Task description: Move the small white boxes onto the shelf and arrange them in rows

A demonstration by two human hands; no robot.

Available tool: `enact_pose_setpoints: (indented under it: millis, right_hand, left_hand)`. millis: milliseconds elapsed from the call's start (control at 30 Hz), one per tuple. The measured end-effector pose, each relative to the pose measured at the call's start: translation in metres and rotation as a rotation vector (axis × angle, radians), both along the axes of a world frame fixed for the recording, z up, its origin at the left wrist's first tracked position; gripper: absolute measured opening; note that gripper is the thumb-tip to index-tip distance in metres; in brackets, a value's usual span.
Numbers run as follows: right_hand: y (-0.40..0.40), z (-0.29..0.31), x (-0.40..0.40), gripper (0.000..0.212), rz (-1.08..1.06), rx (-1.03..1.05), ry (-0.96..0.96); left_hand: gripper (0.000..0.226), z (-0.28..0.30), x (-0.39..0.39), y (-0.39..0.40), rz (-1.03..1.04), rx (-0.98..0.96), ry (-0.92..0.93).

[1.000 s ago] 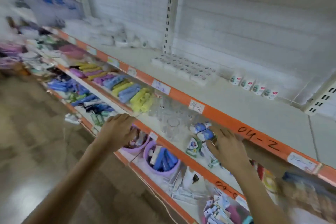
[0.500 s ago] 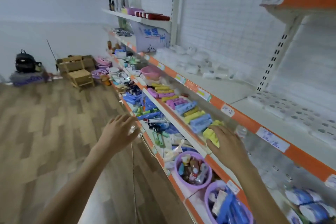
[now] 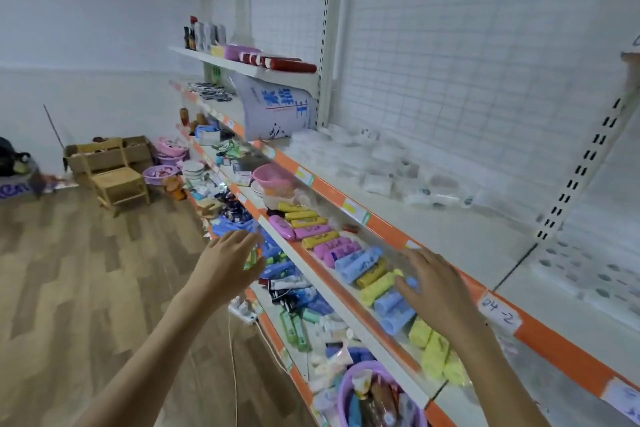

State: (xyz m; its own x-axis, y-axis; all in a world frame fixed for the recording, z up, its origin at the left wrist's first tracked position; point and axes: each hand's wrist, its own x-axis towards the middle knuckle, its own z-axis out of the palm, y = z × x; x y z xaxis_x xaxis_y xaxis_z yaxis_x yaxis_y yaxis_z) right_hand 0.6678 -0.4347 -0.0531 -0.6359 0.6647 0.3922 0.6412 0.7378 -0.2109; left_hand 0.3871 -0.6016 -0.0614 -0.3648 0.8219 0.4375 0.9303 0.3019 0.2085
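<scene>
Since a moment ago the view has swung left along the aisle, leaving the small white boxes (image 3: 588,274) in rows on the shelf (image 3: 460,239) at far right, while left hand (image 3: 227,262) and right hand (image 3: 434,288) hover empty with fingers spread, so placed rows look done and any fetching remains.

The orange-edged shelf (image 3: 391,230) carries blurred small white boxes (image 3: 585,274) right of its slotted upright (image 3: 585,163); left of the upright lie clear packets (image 3: 377,163); further left a white sack (image 3: 277,111); the tier below holds coloured rolls (image 3: 349,253); under all, wood floor (image 3: 86,270).
</scene>
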Motion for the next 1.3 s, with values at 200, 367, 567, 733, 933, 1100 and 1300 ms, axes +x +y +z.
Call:
enact_pose_setpoints:
  millis: [200,367,567,733,933,1100,1300]
  right_hand:
    - [0.103,0.013,-0.077,0.039,0.036,0.0,0.02]
    - [0.18,0.033,-0.148,0.041,0.096,0.017,0.028]
    - [0.25,0.04,-0.223,0.039,0.157,-0.075,0.025]
    - [0.311,0.04,-0.281,0.039,0.118,-0.083,0.025]
    - [0.381,0.049,-0.346,0.038,-0.024,-0.084,0.033]
    - [0.434,0.051,-0.397,0.039,-0.137,-0.156,0.016]
    - [0.479,0.043,-0.431,0.042,-0.209,-0.215,-0.093]
  left_hand:
    - [0.039,0.011,-0.062,0.1,-0.006,-0.01,-0.026]
    - [0.04,0.022,-0.119,0.169,-0.007,-0.038,-0.029]
    - [0.042,0.031,-0.185,0.241,-0.046,-0.056,-0.043]
    - [0.035,0.038,-0.247,0.311,-0.124,-0.05,-0.018]
    - [0.037,0.057,-0.332,0.41,-0.205,-0.055,-0.027]
    - [0.039,0.066,-0.394,0.494,-0.31,-0.166,-0.047]
    - [0.045,0.053,-0.439,0.581,-0.45,-0.293,-0.032]
